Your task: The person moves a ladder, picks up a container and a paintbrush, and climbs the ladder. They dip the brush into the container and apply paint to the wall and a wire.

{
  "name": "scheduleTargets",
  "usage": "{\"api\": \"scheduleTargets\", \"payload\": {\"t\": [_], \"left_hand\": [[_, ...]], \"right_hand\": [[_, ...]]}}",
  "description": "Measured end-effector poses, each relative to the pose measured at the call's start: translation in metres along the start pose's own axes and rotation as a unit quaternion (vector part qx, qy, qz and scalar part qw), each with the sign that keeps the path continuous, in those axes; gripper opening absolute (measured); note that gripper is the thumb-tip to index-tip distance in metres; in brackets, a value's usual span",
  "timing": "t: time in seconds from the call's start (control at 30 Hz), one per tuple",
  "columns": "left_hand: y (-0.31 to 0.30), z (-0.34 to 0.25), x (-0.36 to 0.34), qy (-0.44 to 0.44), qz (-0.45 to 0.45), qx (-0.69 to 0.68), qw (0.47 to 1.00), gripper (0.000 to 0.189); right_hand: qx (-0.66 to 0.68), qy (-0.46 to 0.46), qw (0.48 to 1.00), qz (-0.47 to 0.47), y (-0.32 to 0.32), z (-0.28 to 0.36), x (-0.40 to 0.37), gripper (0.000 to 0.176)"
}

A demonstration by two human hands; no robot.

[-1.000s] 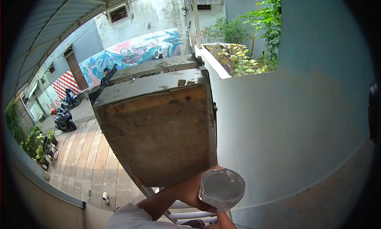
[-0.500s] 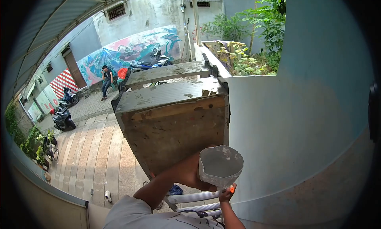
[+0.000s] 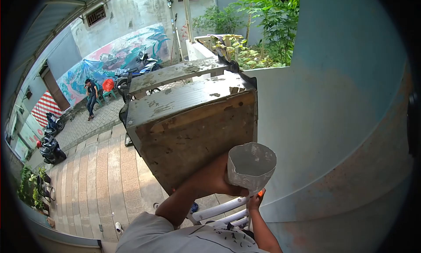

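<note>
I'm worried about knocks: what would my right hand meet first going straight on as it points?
Most likely the grey container in the left hand, just ahead of the right hand, though the depth is unclear.

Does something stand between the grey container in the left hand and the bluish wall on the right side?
Nothing visible stands between the container in the left hand and the wall; the brown panel is mainly to the left.

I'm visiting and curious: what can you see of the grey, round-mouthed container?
The grey, round-mouthed container looks like thin plastic, smeared with paler patches. Its open mouth faces up, its rim is uneven, and its body narrows below. The left hand grips its side; the right hand is just beneath, contact unclear. I cannot tell what it holds, if anything.
</note>
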State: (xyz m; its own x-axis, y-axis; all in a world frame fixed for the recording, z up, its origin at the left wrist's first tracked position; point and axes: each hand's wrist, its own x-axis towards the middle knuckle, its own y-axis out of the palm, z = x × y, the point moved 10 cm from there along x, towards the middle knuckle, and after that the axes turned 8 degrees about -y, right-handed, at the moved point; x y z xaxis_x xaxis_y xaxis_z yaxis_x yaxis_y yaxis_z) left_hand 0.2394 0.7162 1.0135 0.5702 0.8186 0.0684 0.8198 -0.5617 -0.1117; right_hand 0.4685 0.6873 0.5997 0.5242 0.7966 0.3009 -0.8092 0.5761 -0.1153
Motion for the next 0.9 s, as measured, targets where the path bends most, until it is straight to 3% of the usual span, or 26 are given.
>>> {"api": "scheduleTargets", "payload": {"t": [0.23, 0.33, 0.4, 0.47, 0.5, 0.53, 0.63, 0.67, 0.7, 0.73, 0.83, 0.9], "left_hand": [[0.005, -0.002, 0.005, -0.007, 0.009, -0.022, 1.0, 0.099], [0.004, -0.002, 0.003, -0.017, 0.024, -0.013, 0.999, 0.102], [0.011, 0.0, 0.006, -0.012, 0.046, 0.008, 0.999, 0.103], [0.009, 0.002, 0.007, 0.006, 0.046, 0.031, 0.998, 0.104], [0.011, 0.006, 0.006, 0.004, 0.059, 0.033, 0.998, 0.104], [0.007, 0.01, 0.006, 0.002, 0.047, 0.038, 0.998, 0.105], [0.006, 0.004, 0.004, -0.002, 0.028, 0.072, 0.997, 0.104], [0.002, 0.003, 0.002, -0.016, 0.006, 0.065, 0.998, 0.102], [-0.002, 0.001, 0.001, -0.028, -0.02, 0.059, 0.998, 0.101], [-0.002, 0.0, -0.001, -0.047, -0.029, 0.058, 0.997, 0.1], [-0.009, 0.009, -0.009, -0.073, -0.076, 0.008, 0.994, 0.102], [-0.015, 0.019, -0.015, -0.082, -0.083, 0.016, 0.993, 0.103]], "right_hand": [[0.042, 0.029, 0.999, 0.008, 0.0, -0.055, 0.013, 0.021], [-0.125, -0.109, 0.986, 0.001, -0.009, 0.009, 0.064, 0.021], [-0.152, -0.191, 0.97, -0.01, -0.015, 0.072, 0.105, 0.022], [-0.067, -0.172, 0.982, 0.03, -0.016, 0.13, 0.141, 0.022], [-0.093, -0.213, 0.972, 0.018, -0.015, 0.162, 0.154, 0.021], [-0.093, -0.256, 0.961, 0.035, -0.011, 0.19, 0.166, 0.016], [0.068, -0.142, 0.975, 0.159, 0.015, 0.242, 0.19, 0.011], [0.003, -0.212, 0.963, 0.166, 0.021, 0.266, 0.195, 0.016], [0.015, -0.197, 0.958, 0.209, 0.032, 0.287, 0.197, 0.025], [0.044, -0.253, 0.935, 0.246, 0.046, 0.293, 0.2, 0.033], [0.077, -0.199, 0.904, 0.37, 0.088, 0.309, 0.193, 0.035], [0.094, -0.21, 0.861, 0.453, 0.11, 0.315, 0.181, 0.04]]}}
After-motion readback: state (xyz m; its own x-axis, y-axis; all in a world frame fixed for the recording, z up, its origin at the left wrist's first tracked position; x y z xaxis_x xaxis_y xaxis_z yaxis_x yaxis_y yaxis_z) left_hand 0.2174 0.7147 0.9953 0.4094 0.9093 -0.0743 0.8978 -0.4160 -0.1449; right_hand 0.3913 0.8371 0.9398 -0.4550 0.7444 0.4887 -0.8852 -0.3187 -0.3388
